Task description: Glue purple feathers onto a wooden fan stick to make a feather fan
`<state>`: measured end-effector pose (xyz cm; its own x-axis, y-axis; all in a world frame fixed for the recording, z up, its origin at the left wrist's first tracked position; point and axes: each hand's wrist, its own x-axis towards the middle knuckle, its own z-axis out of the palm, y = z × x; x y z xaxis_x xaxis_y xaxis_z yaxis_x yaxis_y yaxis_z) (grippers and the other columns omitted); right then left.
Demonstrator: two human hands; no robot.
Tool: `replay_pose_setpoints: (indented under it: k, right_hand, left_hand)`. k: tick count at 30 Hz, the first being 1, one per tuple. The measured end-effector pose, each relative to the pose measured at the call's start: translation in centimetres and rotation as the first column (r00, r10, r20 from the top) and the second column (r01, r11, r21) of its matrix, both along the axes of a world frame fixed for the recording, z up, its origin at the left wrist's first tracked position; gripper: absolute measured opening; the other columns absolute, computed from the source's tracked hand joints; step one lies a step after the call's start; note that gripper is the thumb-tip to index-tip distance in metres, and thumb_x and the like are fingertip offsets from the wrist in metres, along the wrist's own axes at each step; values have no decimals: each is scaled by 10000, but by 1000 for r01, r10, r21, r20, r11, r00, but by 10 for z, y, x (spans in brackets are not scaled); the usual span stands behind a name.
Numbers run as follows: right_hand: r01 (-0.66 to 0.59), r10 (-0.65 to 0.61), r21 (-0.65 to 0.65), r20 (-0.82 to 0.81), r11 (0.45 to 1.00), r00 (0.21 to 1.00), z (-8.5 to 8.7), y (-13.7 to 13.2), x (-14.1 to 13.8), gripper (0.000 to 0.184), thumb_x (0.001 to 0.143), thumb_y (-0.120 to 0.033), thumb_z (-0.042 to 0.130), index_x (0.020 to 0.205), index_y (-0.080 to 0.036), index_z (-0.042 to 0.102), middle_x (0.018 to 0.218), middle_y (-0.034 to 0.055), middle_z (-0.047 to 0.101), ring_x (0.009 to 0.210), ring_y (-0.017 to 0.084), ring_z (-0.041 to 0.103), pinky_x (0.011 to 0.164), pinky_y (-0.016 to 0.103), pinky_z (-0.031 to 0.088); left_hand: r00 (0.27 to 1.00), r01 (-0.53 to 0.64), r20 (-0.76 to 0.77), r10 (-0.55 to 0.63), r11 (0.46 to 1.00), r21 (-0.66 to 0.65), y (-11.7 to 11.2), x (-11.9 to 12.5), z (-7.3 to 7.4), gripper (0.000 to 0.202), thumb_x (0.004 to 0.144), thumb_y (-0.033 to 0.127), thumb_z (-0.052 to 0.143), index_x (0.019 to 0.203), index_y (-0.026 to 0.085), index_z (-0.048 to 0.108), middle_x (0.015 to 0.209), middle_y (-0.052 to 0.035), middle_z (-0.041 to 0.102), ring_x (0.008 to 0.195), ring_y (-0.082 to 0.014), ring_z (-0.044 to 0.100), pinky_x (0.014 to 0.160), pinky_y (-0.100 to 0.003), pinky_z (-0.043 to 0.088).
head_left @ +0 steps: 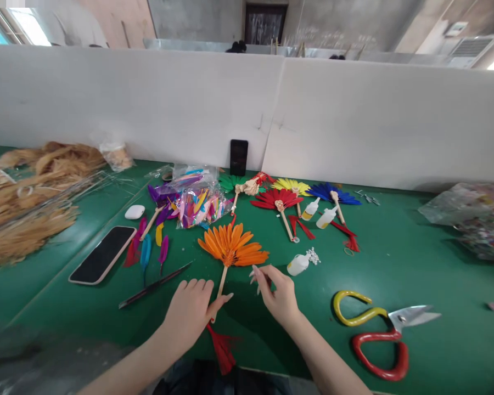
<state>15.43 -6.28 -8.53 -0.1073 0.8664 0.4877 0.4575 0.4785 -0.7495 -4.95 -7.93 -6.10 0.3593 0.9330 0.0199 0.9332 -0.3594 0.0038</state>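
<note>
An orange feather fan [233, 246] lies with its feathers pointing away from me. A red tassel [223, 351] hangs from its wooden handle at the table's near edge. My left hand [191, 307] is closed around the lower handle, thumb across it. To the right of the fan, my right hand [276, 292] is raised with thumb and fingertips together; whether something tiny is between them I cannot make out. Just beyond that hand, a white glue bottle [298, 265] lies beside a small heap of white beads [313, 255].
Large scissors [389, 326] lie at right. Farther back are a red fan [276, 202], a blue fan [335, 193] and two small bottles [326, 218]. At left are a phone [102, 256], tweezers [154, 285], loose feathers [145, 252] and bagged feathers [203, 206]. A white partition [148, 104] stands behind.
</note>
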Motion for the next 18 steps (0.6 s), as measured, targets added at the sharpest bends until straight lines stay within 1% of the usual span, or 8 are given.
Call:
replay_pose_setpoints:
  k: [2,5,8,13,15,17,18]
  right_hand:
    - [13,-13,8,-14,1000,1000,0,-1,0,209,904,-232,462,750,-171,588,625,6,611,503,91,542,527,202,429]
    - [21,-21,6,-15,1000,1000,-2,-2,0,216,902,-249,468,742,-170,590,620,5,615,475,86,526,502,202,422]
    - [35,-35,-9,-10,999,999,-3,-2,-1,230,901,-264,473,726,-169,590,604,0,612,452,81,507,484,202,417]
    - [7,-6,-18,58,1000,998,-4,-2,-3,254,910,-288,457,722,-179,590,580,-7,595,450,84,510,462,199,425]
    - [14,-18,29,116,999,993,-5,-2,-4,215,904,-291,466,792,-181,614,661,16,626,531,102,566,509,205,468]
    - [41,-61,115,181,993,982,-5,-3,-7,184,898,-273,477,933,-183,633,841,63,656,747,146,629,656,242,522]
    - [45,-80,156,220,987,972,-6,-3,-7,211,897,-263,476,1026,-185,623,966,91,645,897,176,620,756,282,524]
  left_hand:
    - [999,-35,-34,33,998,-61,-5,11,-9,415,884,490,393,721,168,599,670,-80,625,685,-247,610,578,-327,378]
    - [994,-105,-52,99,986,-126,-3,19,-16,366,912,398,379,778,146,608,731,-92,645,743,-254,623,603,-324,400]
    - [993,-118,-39,114,984,-134,0,20,-20,343,935,299,334,801,142,609,754,-87,653,768,-238,625,630,-314,411]
    - [990,-139,-6,139,978,-154,1,19,-19,364,942,273,297,821,140,614,776,-83,663,777,-229,626,654,-315,420]
    - [988,-153,9,157,971,-182,2,22,-18,357,940,265,298,833,141,616,785,-80,670,783,-228,632,659,-315,423]
    - [984,-171,17,179,962,-211,2,27,-17,348,936,268,306,839,143,616,786,-79,675,779,-230,638,645,-310,422]
    - [982,-179,19,188,958,-224,3,29,-17,347,935,274,309,838,143,615,784,-79,676,773,-231,641,632,-307,419]
